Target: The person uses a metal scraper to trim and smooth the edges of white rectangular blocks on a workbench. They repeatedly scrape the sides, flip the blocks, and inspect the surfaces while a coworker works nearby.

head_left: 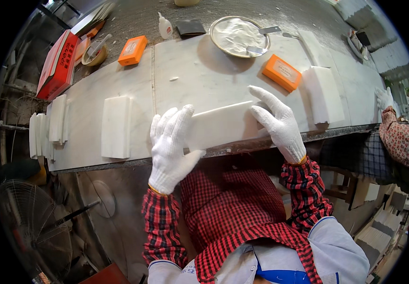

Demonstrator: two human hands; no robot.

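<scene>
A white rectangular slab (221, 127), smooth like stone or tile, is tilted at the near edge of the worktop between my two white-gloved hands. At its left end, my left hand (172, 142) grips it, fingers along the side and thumb toward the near edge. My right hand (280, 124) holds the opposite end, thumb and fingers spread round the corner; part of its grip is hidden. Farther off stands a metal bowl (235, 35) of white paste with putty knives in it. Just beyond my right hand lies an orange box (282, 73).
White slabs are stacked at left (116, 127) and right (324, 94). Toward the back are another orange box (132, 50), a white squeeze bottle (164, 26), a dark pad (190, 28) and a red box (57, 65). A co-worker's gloved hand (384, 98) is at the right; a fan (31, 220) stands lower left.
</scene>
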